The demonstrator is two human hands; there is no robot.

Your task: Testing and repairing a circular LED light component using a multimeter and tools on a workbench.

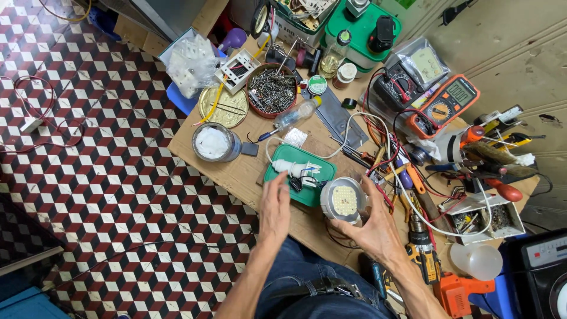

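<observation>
My right hand [373, 227] grips a round white lamp body [344, 201] with a yellow LED disc facing up. It hovers over the near edge of the wooden table [236, 171]. My left hand [275, 207] is flat with fingers apart, holding nothing. Its fingertips reach the near edge of a green tray [277, 177]. On the tray lie a white lamp base [290, 168] and small parts with thin wires, right beside the lamp body.
Behind the tray stand a bowl of screws [271, 90], a brass dish [222, 106] and a jar with white contents [214, 143]. An orange multimeter [444, 105], screwdrivers [499, 188], a drill [422, 248] and a dome cover [477, 260] crowd the right side. Patterned tiled floor lies left.
</observation>
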